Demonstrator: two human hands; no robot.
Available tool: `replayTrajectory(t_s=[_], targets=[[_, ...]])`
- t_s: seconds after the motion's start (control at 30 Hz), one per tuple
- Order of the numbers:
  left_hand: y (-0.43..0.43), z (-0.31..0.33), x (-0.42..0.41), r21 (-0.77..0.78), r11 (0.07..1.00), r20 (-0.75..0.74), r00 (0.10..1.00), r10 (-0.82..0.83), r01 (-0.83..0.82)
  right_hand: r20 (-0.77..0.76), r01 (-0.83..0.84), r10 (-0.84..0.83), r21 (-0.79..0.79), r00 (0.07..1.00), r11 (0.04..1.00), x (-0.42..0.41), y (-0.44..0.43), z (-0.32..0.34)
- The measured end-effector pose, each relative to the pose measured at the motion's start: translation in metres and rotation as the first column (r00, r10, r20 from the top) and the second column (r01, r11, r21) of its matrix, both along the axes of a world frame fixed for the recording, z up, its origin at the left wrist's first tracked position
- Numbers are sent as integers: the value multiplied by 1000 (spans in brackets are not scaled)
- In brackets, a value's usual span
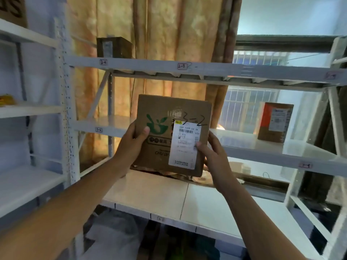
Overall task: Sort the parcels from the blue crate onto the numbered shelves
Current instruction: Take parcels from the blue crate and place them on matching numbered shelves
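I hold a brown cardboard parcel (pixel 159 145) upright in front of the white shelving. It bears a green logo, a white shipping label and a handwritten "3-2". My left hand (pixel 131 142) grips its left edge, thumb on the front face. My right hand (pixel 212 154) grips its right edge, thumb on the label. Behind the parcel runs a shelf (pixel 105 126) with a small tag reading "3-2" (pixel 98 129) on its front edge. The blue crate is not in view.
A dark box (pixel 114 46) stands on the upper shelf (pixel 225 69). An orange-and-brown parcel (pixel 275 121) stands on the right of the middle shelf. A lower shelf (pixel 169 196) lies below my hands. Another rack (pixel 30 109) stands at left; bags lie under the shelving.
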State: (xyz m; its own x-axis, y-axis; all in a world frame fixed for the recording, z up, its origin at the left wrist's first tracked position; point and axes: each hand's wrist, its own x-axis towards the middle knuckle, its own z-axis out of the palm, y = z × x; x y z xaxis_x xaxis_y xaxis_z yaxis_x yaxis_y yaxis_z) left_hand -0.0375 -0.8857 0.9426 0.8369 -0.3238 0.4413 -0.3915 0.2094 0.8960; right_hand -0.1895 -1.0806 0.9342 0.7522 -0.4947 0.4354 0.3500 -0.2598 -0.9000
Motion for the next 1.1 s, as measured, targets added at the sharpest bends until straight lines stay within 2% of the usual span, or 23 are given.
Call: replayTrajectory(t_s=[0.2, 0.4, 0.53, 0.73, 0.93, 1.1], targets=[[25, 24, 113, 20, 999, -12, 999, 31, -30, -84, -28, 21, -87, 996, 996, 119, 24, 25], [53, 43, 228, 100, 992, -20, 996, 81, -79, -139, -64, 51, -88, 989, 994, 244, 39, 49], [68, 48, 305, 127, 979, -9, 987, 160, -158, -133, -101, 86, -112, 987, 989, 328, 47, 57], [74, 59, 413, 104, 973, -114, 970, 217, -205, -101, -126, 114, -123, 988, 984, 449, 58, 65], [68, 47, 512, 107, 980, -235, 953, 190, -169, -141, -88, 72, -112, 987, 990, 541, 64, 60], [52, 48, 586, 126, 982, -238, 957, 166, -140, -150, 3, -26, -154, 988, 988, 618, 66, 51]])
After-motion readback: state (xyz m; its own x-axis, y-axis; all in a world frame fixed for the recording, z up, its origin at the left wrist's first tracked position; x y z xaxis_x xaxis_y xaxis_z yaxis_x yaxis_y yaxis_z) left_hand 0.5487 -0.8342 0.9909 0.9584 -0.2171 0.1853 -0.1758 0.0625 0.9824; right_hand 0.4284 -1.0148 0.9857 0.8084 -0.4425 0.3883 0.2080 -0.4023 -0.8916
